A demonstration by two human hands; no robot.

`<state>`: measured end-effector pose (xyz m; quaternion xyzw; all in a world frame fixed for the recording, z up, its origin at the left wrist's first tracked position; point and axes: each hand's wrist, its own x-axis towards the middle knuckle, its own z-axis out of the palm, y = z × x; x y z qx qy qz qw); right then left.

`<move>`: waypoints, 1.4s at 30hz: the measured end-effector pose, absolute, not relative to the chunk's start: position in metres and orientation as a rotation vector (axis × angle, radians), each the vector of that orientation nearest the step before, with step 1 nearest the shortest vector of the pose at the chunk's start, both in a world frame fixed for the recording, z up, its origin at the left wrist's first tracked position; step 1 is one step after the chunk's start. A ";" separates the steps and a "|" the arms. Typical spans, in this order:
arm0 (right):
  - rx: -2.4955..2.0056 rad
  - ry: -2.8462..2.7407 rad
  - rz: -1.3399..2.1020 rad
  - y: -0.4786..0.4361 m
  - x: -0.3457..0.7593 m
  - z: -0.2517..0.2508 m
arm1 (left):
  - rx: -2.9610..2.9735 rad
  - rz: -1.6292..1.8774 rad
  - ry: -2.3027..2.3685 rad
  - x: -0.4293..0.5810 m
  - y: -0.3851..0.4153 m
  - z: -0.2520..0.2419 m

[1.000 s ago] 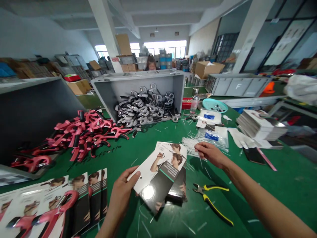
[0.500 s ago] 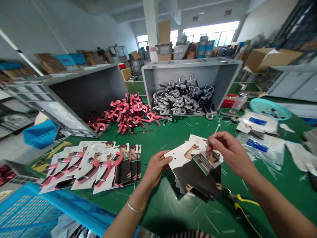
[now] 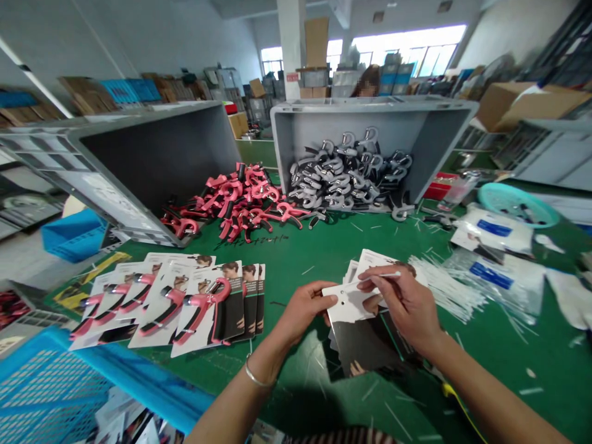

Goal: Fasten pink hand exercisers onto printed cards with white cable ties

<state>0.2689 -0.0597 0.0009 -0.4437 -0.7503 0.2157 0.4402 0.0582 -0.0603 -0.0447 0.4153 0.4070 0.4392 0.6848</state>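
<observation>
Left hand clamped on printed backing cards, held above green desk; right hand pinching white plastic tie near punched hole. Carded pink hand grippers lying left.

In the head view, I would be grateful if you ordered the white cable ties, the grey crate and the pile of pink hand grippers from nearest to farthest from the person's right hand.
From the right hand:
1. White cable ties, just to its right on the table.
2. Grey crate, straight ahead.
3. Pink hand grippers, ahead and left.
</observation>
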 end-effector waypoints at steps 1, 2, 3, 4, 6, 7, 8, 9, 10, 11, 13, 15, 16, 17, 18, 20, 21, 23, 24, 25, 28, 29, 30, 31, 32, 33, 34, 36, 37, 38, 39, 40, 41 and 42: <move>-1.109 -1.890 0.518 -0.059 0.269 -0.001 | 0.937 0.981 0.909 0.058 -0.059 -0.045; -1.112 -1.918 0.506 -0.058 0.269 -0.002 | 0.944 0.979 0.904 0.058 -0.059 -0.046; -1.111 -1.943 0.503 -0.057 0.269 -0.003 | 0.949 0.976 0.902 0.058 -0.058 -0.046; -1.106 -1.960 0.508 -0.057 0.268 -0.005 | 0.953 0.975 0.904 0.059 -0.058 -0.046; -1.093 -1.976 0.529 -0.056 0.267 -0.006 | 0.961 0.974 0.913 0.059 -0.057 -0.045; -1.091 -1.977 0.539 -0.055 0.266 -0.007 | 0.968 0.974 0.916 0.059 -0.056 -0.044; -1.089 -1.973 0.552 -0.055 0.265 -0.007 | 0.977 0.976 0.917 0.059 -0.055 -0.044; -1.086 -1.966 0.565 -0.055 0.265 -0.007 | 0.985 0.977 0.918 0.059 -0.054 -0.043; -1.081 -1.957 0.575 -0.056 0.265 -0.006 | 0.992 0.978 0.919 0.059 -0.053 -0.043; -1.079 -1.949 0.580 -0.056 0.265 -0.005 | 0.996 0.980 0.922 0.059 -0.052 -0.042; -1.074 -1.942 0.569 -0.057 0.267 -0.003 | 0.994 0.984 0.926 0.058 -0.049 -0.041; -1.069 -1.969 0.535 -0.059 0.268 -0.002 | 0.995 0.988 0.920 0.058 -0.048 -0.041; -1.065 -1.987 0.521 -0.060 0.269 -0.002 | 0.999 0.990 0.914 0.058 -0.048 -0.041; -1.063 -2.002 0.509 -0.061 0.269 -0.002 | 1.004 0.992 0.909 0.058 -0.048 -0.041; -1.064 -2.013 0.500 -0.062 0.269 -0.002 | 1.009 0.992 0.906 0.058 -0.049 -0.041; -1.072 -2.040 0.487 -0.062 0.268 -0.002 | 1.016 0.989 0.912 0.058 -0.050 -0.040; -1.063 -2.061 0.478 -0.060 0.267 -0.002 | 1.019 0.986 0.918 0.059 -0.051 -0.039; -1.019 -2.122 0.451 -0.053 0.266 -0.001 | 1.035 0.989 0.934 0.059 -0.050 -0.033; -0.998 -2.153 0.438 -0.048 0.265 0.000 | 1.048 0.999 0.941 0.059 -0.048 -0.029; -0.979 -2.180 0.434 -0.042 0.264 0.002 | 1.064 1.011 0.945 0.059 -0.046 -0.025; -0.999 -2.198 0.594 -0.024 0.262 0.006 | 1.135 1.049 0.938 0.056 -0.034 -0.014; -1.023 -2.162 0.710 -0.019 0.261 0.007 | 1.149 1.059 0.921 0.054 -0.030 -0.014; -1.048 -2.107 0.826 -0.015 0.260 0.007 | 1.151 1.072 0.902 0.052 -0.027 -0.015; -1.073 -2.043 0.916 -0.012 0.259 0.007 | 1.150 1.088 0.892 0.051 -0.025 -0.018; -1.090 -1.988 0.966 -0.010 0.258 0.006 | 1.150 1.102 0.896 0.049 -0.024 -0.023; -1.095 -1.958 0.974 -0.009 0.257 0.004 | 1.155 1.110 0.915 0.048 -0.024 -0.029; -1.087 -1.958 0.949 -0.008 0.256 0.002 | 1.166 1.112 0.942 0.048 -0.026 -0.036; -1.055 -2.011 0.867 -0.007 0.254 -0.002 | 1.181 1.117 0.973 0.051 -0.032 -0.050; -1.040 -2.042 0.837 -0.007 0.253 -0.003 | 1.169 1.129 0.965 0.053 -0.036 -0.056; -1.031 -2.067 0.820 -0.007 0.252 -0.005 | 1.145 1.149 0.948 0.056 -0.039 -0.060; -1.029 -2.083 0.812 -0.007 0.251 -0.006 | 1.122 1.177 0.935 0.058 -0.042 -0.064; -1.032 -2.092 0.813 -0.007 0.251 -0.006 | 1.106 1.201 0.937 0.059 -0.044 -0.067; -1.039 -2.095 0.817 -0.006 0.251 -0.007 | 1.106 1.220 0.961 0.059 -0.046 -0.069; -1.048 -2.097 0.822 -0.006 0.251 -0.007 | 1.129 1.227 1.003 0.057 -0.048 -0.071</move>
